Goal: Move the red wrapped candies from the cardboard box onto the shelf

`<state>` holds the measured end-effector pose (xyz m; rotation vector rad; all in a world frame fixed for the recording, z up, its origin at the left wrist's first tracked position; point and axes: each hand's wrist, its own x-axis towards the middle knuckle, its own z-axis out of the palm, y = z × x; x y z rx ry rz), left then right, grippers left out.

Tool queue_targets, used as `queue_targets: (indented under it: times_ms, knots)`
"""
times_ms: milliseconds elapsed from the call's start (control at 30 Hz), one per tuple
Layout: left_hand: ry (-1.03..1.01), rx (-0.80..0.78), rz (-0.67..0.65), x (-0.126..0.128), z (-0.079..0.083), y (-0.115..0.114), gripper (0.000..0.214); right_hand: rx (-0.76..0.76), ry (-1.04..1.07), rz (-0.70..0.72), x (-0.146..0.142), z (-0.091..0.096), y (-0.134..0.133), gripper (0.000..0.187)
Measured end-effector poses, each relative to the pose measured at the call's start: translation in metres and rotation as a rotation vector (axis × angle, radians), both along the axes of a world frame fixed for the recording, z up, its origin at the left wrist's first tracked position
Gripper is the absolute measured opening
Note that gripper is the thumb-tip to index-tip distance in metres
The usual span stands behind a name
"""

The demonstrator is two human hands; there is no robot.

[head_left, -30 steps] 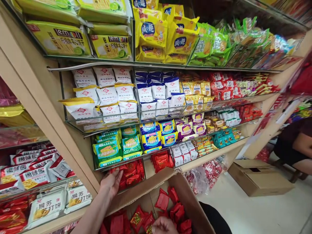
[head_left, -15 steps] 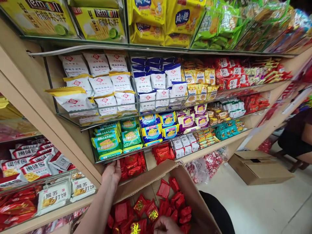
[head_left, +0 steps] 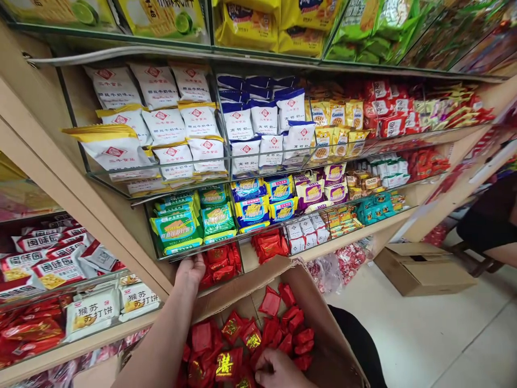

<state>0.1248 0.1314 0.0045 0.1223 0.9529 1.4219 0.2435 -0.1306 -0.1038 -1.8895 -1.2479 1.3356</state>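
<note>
My left hand (head_left: 191, 271) reaches under the glass shelf into the lowest compartment, beside a pile of red wrapped packets (head_left: 221, 264). Its fingertips are partly hidden there, so I cannot tell whether it holds anything. Closer to me, an opened cardboard box (head_left: 335, 328) holds many small red packets, some with gold characters, such as this red packet (head_left: 229, 364). Low inside the box is my right hand (head_left: 278, 369), its fingers curled and pinched at a red packet. Much of what it grips is covered by the hand itself.
Glass-fronted shelves hold green biscuit packs (head_left: 177, 229), white packets (head_left: 165, 126) and yellow bags (head_left: 246, 29). A wooden upright (head_left: 100, 205) stands left. Another cardboard box (head_left: 424, 269) sits on the floor at right, near a seated person's leg (head_left: 498, 237). Plastic-bagged goods (head_left: 331, 275) lie below the shelf.
The view has tipped slightly downward, so the upper shelves sit higher in the picture. Both hands stay in nearly the same places; the right hand shows a little more.
</note>
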Motion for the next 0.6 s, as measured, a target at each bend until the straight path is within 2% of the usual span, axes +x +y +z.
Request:
queue_targets:
  times_ms: [100, 300, 600]
  knots:
    - [-0.053, 0.020, 0.010, -0.002, -0.002, -0.003, 0.031, -0.002, 0.002, -0.001, 0.001, -0.002, -0.001, 0.017]
    - [-0.131, 0.032, 0.008, -0.005, -0.002, -0.009, 0.034, 0.010, -0.028, 0.010, -0.001, -0.006, -0.004, 0.017]
    - [-0.163, 0.009, -0.016, -0.011, 0.001, -0.007, 0.041, -0.002, -0.115, 0.074, 0.001, -0.011, -0.005, 0.021]
